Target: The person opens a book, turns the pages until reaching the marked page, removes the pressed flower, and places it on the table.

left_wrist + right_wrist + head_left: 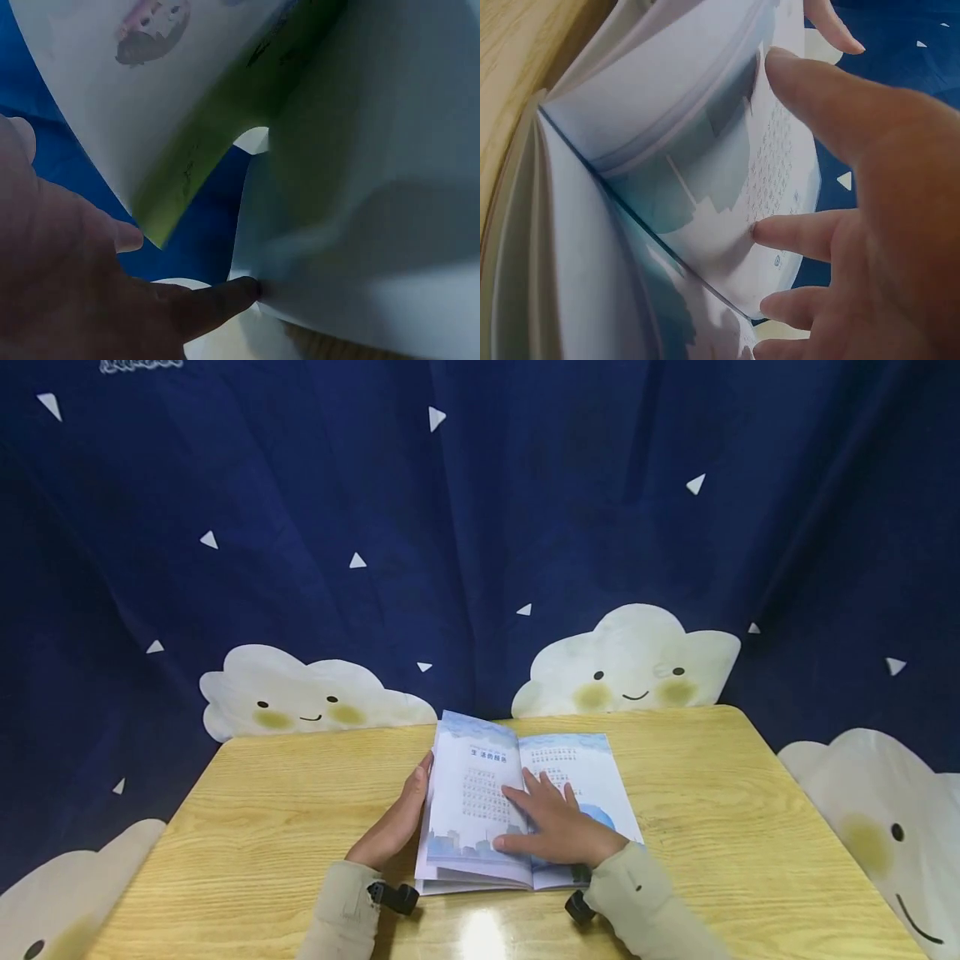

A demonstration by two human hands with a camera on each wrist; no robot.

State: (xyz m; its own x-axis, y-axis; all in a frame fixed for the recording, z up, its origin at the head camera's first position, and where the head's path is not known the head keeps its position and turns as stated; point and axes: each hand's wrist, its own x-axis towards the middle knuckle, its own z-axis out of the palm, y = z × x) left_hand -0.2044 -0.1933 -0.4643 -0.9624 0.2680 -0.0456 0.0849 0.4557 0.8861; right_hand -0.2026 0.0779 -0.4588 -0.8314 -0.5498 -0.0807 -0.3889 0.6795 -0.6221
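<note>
An open book [477,843] with pale blue printed pages lies on the table, its left pages raised and slightly curved. My left hand [396,822] is at the book's left edge, fingers partly hidden behind the pages. In the left wrist view, one extended finger [225,300] touches a page near its edge, and a page with a green band [202,142] hangs above. Across the fold, my right hand [562,831] spreads its fingers over the left page and part of the right page [592,764]. Its thumb [802,79] and fingertips touch the left page in the right wrist view.
The light wooden table [285,810] extends to both sides of the book. Behind it hangs a dark blue curtain [480,527] with white triangles and smiling clouds [637,652]. Black straps with small devices [393,897] are on both wrists.
</note>
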